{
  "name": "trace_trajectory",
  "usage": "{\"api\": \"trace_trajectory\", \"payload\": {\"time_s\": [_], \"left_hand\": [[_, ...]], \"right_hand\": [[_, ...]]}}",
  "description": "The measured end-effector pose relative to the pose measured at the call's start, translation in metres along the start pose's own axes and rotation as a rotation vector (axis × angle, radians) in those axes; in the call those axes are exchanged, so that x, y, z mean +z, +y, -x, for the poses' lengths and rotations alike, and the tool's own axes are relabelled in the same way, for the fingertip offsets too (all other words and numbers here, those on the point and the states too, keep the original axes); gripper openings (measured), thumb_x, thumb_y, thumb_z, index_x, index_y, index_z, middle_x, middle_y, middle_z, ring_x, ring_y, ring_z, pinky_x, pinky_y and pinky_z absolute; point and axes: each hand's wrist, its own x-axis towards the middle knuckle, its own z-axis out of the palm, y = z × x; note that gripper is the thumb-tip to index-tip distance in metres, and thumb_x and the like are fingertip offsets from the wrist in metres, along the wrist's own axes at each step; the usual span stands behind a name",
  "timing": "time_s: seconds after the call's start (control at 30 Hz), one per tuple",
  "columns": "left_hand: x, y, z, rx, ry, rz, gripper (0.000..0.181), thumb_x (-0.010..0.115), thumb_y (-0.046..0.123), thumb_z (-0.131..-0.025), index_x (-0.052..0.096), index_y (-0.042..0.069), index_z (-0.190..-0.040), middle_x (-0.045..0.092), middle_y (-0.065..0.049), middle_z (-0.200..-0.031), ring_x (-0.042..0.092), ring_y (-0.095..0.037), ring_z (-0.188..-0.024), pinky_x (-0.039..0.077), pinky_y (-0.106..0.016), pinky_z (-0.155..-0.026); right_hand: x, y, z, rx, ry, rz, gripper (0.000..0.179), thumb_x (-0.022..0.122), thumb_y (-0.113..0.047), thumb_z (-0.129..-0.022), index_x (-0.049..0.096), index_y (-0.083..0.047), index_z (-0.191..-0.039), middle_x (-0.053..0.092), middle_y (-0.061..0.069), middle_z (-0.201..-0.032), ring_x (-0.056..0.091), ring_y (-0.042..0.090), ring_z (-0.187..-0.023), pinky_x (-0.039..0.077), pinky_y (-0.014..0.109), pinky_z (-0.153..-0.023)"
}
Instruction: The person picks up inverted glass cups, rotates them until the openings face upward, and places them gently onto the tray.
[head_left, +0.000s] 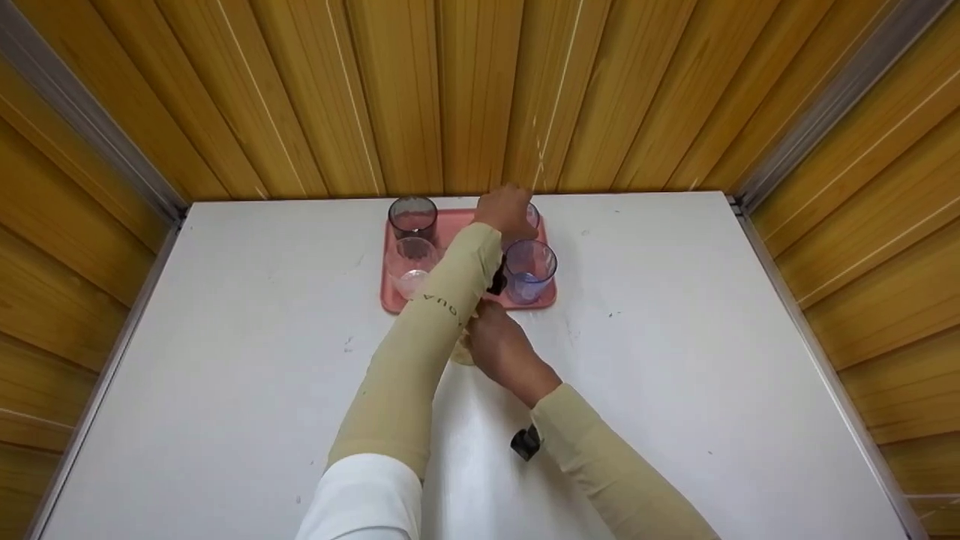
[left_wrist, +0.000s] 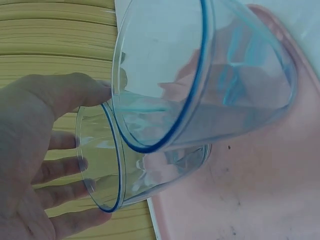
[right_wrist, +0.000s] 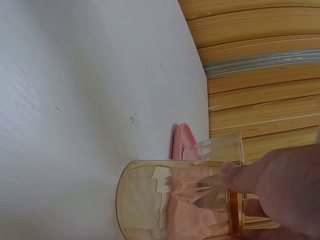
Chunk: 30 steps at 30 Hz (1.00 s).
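Note:
A pink tray lies at the far middle of the white table and carries several cups. My left hand reaches across to the tray's far right corner. There it grips a clear blue-tinted cup, thumb on the rim and fingers behind the wall. A bluish cup stands just in front of it, large in the left wrist view. My right hand holds an amber cup on the table in front of the tray, mostly hidden under my left forearm in the head view.
On the tray's left side stand a dark grey cup and a clear cup. Wooden slat walls close in the table at the back and sides. White tabletop stretches left and right of the tray.

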Motion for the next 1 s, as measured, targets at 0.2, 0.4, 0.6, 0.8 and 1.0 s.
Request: {"api": "trace_trajectory", "payload": {"time_s": [0.2, 0.4, 0.6, 0.8, 1.0], "left_hand": [[0.007, 0.001, 0.001, 0.01, 0.01, 0.006, 0.058, 0.074, 0.043, -0.079, 0.058, 0.015, -0.127, 0.06, -0.006, -0.122, 0.059, -0.022, -0.108, 0.052, -0.042, -0.094], [0.009, 0.003, 0.003, 0.022, 0.022, 0.019, 0.059, 0.075, 0.042, -0.079, 0.057, 0.015, -0.128, 0.061, -0.006, -0.125, 0.06, -0.022, -0.11, 0.051, -0.044, -0.095], [0.007, 0.002, 0.004, 0.02, 0.009, -0.007, 0.056, 0.075, 0.042, -0.079, 0.06, 0.014, -0.125, 0.064, -0.004, -0.122, 0.062, -0.021, -0.109, 0.053, -0.044, -0.093], [0.005, 0.0, 0.005, 0.007, -0.024, -0.017, 0.055, 0.073, 0.044, -0.081, 0.06, 0.014, -0.125, 0.065, -0.004, -0.12, 0.063, -0.02, -0.106, 0.054, -0.044, -0.091], [-0.002, -0.002, 0.008, -0.009, -0.017, -0.005, 0.061, 0.069, 0.046, -0.084, 0.055, 0.015, -0.134, 0.061, -0.006, -0.129, 0.06, -0.022, -0.113, 0.052, -0.044, -0.096]], "right_hand": [[0.0, -0.003, 0.004, 0.025, -0.026, -0.04, 0.034, 0.059, -0.015, -0.095, 0.06, 0.002, -0.124, 0.055, 0.018, -0.128, 0.052, 0.029, -0.12, 0.049, 0.04, -0.099], [0.002, -0.005, 0.006, 0.03, -0.004, -0.044, 0.035, 0.054, -0.013, -0.097, 0.056, 0.004, -0.128, 0.054, 0.018, -0.131, 0.051, 0.028, -0.122, 0.048, 0.039, -0.101], [0.003, -0.007, 0.005, 0.029, -0.005, -0.117, 0.042, 0.048, -0.013, -0.1, 0.044, 0.006, -0.137, 0.048, 0.019, -0.137, 0.047, 0.029, -0.127, 0.047, 0.04, -0.102], [0.006, -0.008, 0.005, 0.017, 0.026, -0.161, 0.041, 0.049, -0.012, -0.1, 0.044, 0.008, -0.135, 0.05, 0.021, -0.134, 0.049, 0.031, -0.124, 0.046, 0.042, -0.103], [0.006, -0.006, 0.0, -0.027, 0.011, 0.045, 0.032, 0.054, -0.015, -0.098, 0.06, 0.002, -0.124, 0.055, 0.017, -0.127, 0.052, 0.027, -0.119, 0.049, 0.036, -0.098]]}}
